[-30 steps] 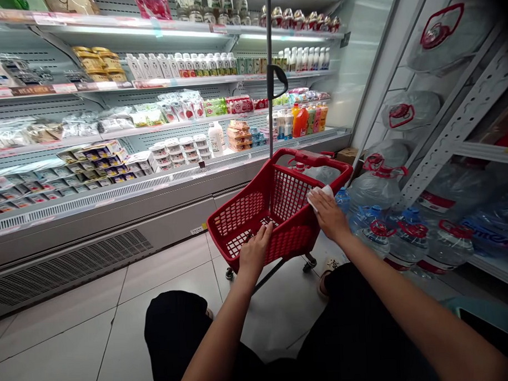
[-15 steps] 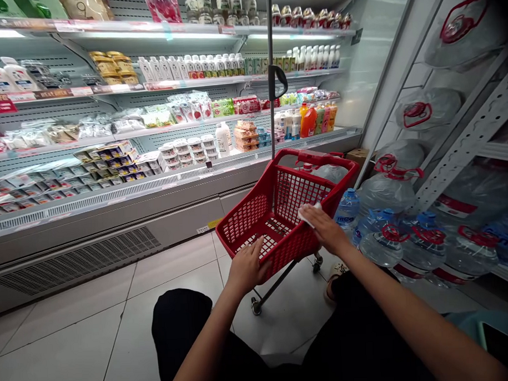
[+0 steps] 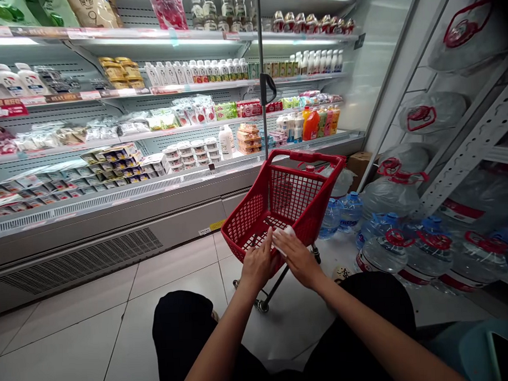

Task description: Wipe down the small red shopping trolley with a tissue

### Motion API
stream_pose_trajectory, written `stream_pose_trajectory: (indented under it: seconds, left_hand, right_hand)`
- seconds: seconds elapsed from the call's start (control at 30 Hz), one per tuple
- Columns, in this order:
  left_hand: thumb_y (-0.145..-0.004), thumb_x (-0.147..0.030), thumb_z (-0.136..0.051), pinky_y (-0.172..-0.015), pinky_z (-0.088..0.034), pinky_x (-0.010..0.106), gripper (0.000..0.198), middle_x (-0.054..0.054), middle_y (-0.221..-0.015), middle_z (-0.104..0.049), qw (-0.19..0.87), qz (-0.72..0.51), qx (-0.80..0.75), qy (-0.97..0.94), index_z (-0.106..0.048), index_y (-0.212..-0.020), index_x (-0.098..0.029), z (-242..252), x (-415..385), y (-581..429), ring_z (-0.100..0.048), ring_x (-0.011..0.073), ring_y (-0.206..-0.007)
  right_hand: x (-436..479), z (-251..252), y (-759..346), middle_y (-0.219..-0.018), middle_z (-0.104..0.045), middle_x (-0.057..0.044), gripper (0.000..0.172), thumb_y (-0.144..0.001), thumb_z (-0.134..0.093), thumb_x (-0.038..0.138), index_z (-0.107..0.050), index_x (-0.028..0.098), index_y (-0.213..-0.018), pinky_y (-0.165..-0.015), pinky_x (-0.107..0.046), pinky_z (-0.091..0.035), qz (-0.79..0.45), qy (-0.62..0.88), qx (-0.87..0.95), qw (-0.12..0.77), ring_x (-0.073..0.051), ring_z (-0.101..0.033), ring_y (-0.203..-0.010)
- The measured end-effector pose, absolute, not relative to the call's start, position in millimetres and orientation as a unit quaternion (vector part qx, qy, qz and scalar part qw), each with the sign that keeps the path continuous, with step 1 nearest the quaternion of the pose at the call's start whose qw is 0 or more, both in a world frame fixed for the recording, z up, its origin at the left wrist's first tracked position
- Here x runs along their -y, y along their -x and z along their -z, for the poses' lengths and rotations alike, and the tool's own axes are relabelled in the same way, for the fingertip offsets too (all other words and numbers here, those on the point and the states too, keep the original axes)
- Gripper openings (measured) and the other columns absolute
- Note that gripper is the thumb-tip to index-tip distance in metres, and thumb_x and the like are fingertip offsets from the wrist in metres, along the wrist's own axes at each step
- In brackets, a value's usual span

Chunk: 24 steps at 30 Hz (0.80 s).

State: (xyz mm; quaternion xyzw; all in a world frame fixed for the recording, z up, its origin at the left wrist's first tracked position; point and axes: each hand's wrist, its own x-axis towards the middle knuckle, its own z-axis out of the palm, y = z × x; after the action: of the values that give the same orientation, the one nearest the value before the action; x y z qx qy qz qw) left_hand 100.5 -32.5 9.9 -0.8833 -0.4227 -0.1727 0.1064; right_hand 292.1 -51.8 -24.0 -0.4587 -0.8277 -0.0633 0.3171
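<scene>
A red plastic shopping cart [image 3: 298,189] with mesh sides stands in front of my knees, its near end toward me. My left hand [image 3: 257,263] grips the near rim of the basket, fingers over the edge. Beside it, almost touching, my right hand [image 3: 297,258] presses a folded white cloth [image 3: 285,233] against that rim. Most of the cloth lies under the fingers; whether it is fabric or paper I cannot tell. The basket floor shows bare red mesh.
A refrigerated display case [image 3: 188,204] with dairy goods runs along the back. Large water bottles [image 3: 381,253] stand on the right by a white perforated rack post [image 3: 464,144]. A grey pole [image 3: 261,57] with a black handle rises behind the cart.
My right hand and the cloth have moved left along the rim toward my left hand. The cart has turned slightly, its handle end shifting left. The view has tilted a little.
</scene>
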Motion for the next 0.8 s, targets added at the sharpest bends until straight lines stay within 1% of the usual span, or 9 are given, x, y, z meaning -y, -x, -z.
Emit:
stream_pose_trajectory:
  seconds: [0.1,0.17,0.27,0.37,0.43,0.5,0.63,0.7,0.8]
  left_hand:
    - [-0.104,-0.029,-0.050,-0.088,-0.051,0.034,0.088,0.014,-0.120,-0.074,0.110,0.187,0.422,0.880,0.009,-0.166,-0.008,-5.7,38.7,-102.5,-0.074,0.0229,-0.096]
    - [-0.104,-0.032,-0.052,-0.087,-0.051,0.034,0.090,0.013,-0.114,-0.075,0.112,0.185,0.422,0.880,0.007,-0.166,-0.007,-2.9,43.5,-102.7,-0.073,0.0235,-0.095]
    - [-0.104,-0.034,-0.053,-0.085,-0.051,0.035,0.089,0.008,-0.100,-0.076,0.104,0.177,0.420,0.884,0.005,-0.167,-0.009,0.2,50.2,-100.1,-0.073,0.0235,-0.090]
    - [-0.104,-0.033,-0.051,-0.085,-0.052,0.035,0.086,0.006,-0.099,-0.076,0.081,0.171,0.415,0.890,0.002,-0.168,-0.012,-0.7,53.6,-90.6,-0.073,0.0237,-0.090]
    - [-0.103,-0.031,-0.050,-0.087,-0.052,0.036,0.084,0.007,-0.105,-0.076,0.054,0.171,0.415,0.892,0.000,-0.168,-0.015,-5.0,52.7,-80.4,-0.072,0.0241,-0.094]
    - [-0.100,-0.031,-0.053,-0.096,-0.052,0.039,0.085,0.011,-0.121,-0.074,0.024,0.172,0.428,0.887,-0.005,-0.169,-0.017,-12.8,49.4,-70.7,-0.071,0.0259,-0.108]
    - [-0.092,-0.049,-0.064,-0.111,-0.045,0.051,0.095,0.020,-0.159,-0.048,0.001,0.156,0.510,0.846,-0.018,-0.167,-0.014,-30.1,42.1,-71.1,-0.050,0.0374,-0.143]
    - [-0.095,-0.057,-0.060,-0.114,-0.043,0.056,0.091,0.021,-0.163,-0.043,0.014,0.154,0.530,0.834,-0.023,-0.165,-0.012,-32.9,41.7,-81.6,-0.045,0.0392,-0.148]
    - [-0.104,-0.047,-0.051,-0.114,-0.045,0.051,0.072,0.020,-0.158,-0.050,0.046,0.168,0.510,0.842,-0.031,-0.162,-0.011,-26.3,45.3,-94.3,-0.053,0.0336,-0.142]
  right_hand:
    - [59.6,21.9,-295.0,-0.167,-0.039,-0.004,0.067,-0.104,-0.037,0.016,-0.019,0.029,-0.168,-0.129,-0.052,-0.029,0.058,0.425,0.857,0.285,-0.020,-0.029,-0.158]
    - [50.2,16.2,-318.5,-0.167,-0.040,-0.002,0.067,-0.104,-0.035,0.014,-0.021,0.030,-0.167,-0.129,-0.052,-0.028,0.067,0.432,0.857,0.272,-0.019,-0.029,-0.157]
    - [23.3,3.8,-367.1,-0.166,-0.041,-0.003,0.062,-0.105,-0.033,0.017,-0.028,0.031,-0.165,-0.128,-0.055,-0.029,0.088,0.489,0.821,0.283,-0.021,-0.033,-0.156]
    - [2.2,-5.4,-397.6,-0.163,-0.047,-0.004,0.056,-0.107,-0.031,0.022,-0.036,0.030,-0.162,-0.127,-0.056,-0.031,0.100,0.529,0.791,0.290,-0.022,-0.039,-0.153]
    - [0.3,-5.3,-395.7,-0.160,-0.050,-0.004,0.055,-0.107,-0.032,0.024,-0.038,0.030,-0.161,-0.126,-0.055,-0.032,0.106,0.534,0.784,0.297,-0.022,-0.041,-0.152]
    - [9.2,0.5,-376.7,-0.160,-0.051,-0.004,0.057,-0.106,-0.033,0.022,-0.036,0.029,-0.163,-0.127,-0.054,-0.032,0.110,0.521,0.790,0.303,-0.022,-0.040,-0.153]
    - [41.7,15.1,-318.3,-0.165,-0.043,-0.001,0.065,-0.104,-0.036,0.019,-0.023,0.030,-0.167,-0.128,-0.051,-0.033,0.100,0.462,0.830,0.295,-0.020,-0.036,-0.155]
    - [52.3,15.4,-299.3,-0.167,-0.040,0.000,0.069,-0.103,-0.037,0.018,-0.019,0.031,-0.168,-0.128,-0.048,-0.033,0.095,0.435,0.851,0.279,-0.019,-0.036,-0.155]
    - [48.9,3.8,-304.7,-0.167,-0.039,0.002,0.071,-0.102,-0.037,0.013,-0.018,0.033,-0.168,-0.129,-0.047,-0.031,0.104,0.411,0.872,0.247,-0.018,-0.035,-0.155]
